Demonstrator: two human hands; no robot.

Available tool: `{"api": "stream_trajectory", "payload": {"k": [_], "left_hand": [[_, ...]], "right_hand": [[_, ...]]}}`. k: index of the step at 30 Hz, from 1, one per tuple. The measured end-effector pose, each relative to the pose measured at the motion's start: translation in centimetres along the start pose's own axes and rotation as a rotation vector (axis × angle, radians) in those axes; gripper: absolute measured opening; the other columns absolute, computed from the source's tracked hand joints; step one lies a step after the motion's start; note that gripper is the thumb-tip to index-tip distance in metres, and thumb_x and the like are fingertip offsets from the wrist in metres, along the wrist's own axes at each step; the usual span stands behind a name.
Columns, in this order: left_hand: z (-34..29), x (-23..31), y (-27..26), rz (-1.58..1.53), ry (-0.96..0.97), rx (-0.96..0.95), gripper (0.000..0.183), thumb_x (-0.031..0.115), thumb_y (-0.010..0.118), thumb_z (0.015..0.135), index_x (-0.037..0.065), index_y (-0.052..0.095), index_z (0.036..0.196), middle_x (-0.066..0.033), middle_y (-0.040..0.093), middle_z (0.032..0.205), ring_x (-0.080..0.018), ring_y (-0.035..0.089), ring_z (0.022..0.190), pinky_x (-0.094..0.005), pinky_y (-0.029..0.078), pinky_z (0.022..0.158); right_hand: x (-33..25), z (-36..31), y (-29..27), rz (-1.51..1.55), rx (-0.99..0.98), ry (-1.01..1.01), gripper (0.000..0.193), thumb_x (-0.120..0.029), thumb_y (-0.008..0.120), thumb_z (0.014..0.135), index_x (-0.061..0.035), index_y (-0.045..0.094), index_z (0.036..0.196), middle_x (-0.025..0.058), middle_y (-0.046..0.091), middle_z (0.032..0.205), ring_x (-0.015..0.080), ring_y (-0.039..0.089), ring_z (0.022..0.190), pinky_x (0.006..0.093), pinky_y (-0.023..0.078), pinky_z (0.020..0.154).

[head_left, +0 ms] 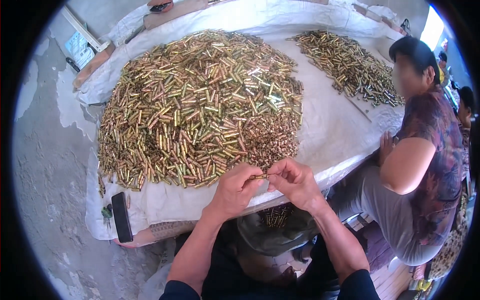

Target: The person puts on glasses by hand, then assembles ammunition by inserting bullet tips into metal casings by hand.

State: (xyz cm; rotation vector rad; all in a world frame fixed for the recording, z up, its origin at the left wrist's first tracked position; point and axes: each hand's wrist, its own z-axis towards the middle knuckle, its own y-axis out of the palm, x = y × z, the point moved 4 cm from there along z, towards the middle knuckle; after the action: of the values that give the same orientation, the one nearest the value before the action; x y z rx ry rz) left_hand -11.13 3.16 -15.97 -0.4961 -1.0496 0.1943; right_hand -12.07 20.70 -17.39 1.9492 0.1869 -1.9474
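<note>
Head | 2 hands (235,189) (296,184) at 1 brass tube (258,176) | 2 heaps (195,105) (350,62) | 1 phone (121,217)

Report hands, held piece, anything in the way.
Left hand pinching small gold-coloured metal piece. Right hand pinching its other end. Metal pile just beyond; nothing visibly blocking.

A white sheet (167,207) covers the worktop (332,127). On it lies a big pile (195,105) of loose, shiny, brass-coloured metal tubes. Short metal rings (272,137) gather at the big pile's near right corner. Well to the right of the big pile spreads a smaller pile (345,60) of similar pieces, with a thin stick (359,109) just on its near side. Off the big pile's near left corner are a black phone (121,217), a single tube (128,201) and a small green object (107,212).
</note>
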Motion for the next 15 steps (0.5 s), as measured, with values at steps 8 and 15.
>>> {"api": "stream_trajectory", "payload": {"k": [8,15], "left_hand": [[0.2,0.4,-0.2,-0.217,-0.102,-0.009,0.017,0.007,0.07,0.086,0.0,0.066,0.1,-0.0081,0.063,0.087,-0.0166,0.058,0.073,-0.0291,0.046,0.064],[0.2,0.6,-0.1,-0.176,-0.07,0.016,0.015,0.007,0.068,0.087,0.0,0.066,0.1,-0.0086,0.063,0.089,-0.0167,0.059,0.075,-0.0287,0.047,0.066]], "right_hand": [[-0.4,-0.3,0.4,0.185,-0.026,0.009,0.009,0.002,0.062,0.094,0.0027,0.06,0.103,0.0061,0.065,0.09,0.0137,0.068,0.078,0.0272,0.055,0.075],[-0.6,-1.0,1.2,-0.135,0.082,-0.092,0.009,0.001,0.061,0.096,0.0022,0.057,0.104,0.005,0.063,0.092,0.0115,0.065,0.082,0.0257,0.054,0.075]]}}
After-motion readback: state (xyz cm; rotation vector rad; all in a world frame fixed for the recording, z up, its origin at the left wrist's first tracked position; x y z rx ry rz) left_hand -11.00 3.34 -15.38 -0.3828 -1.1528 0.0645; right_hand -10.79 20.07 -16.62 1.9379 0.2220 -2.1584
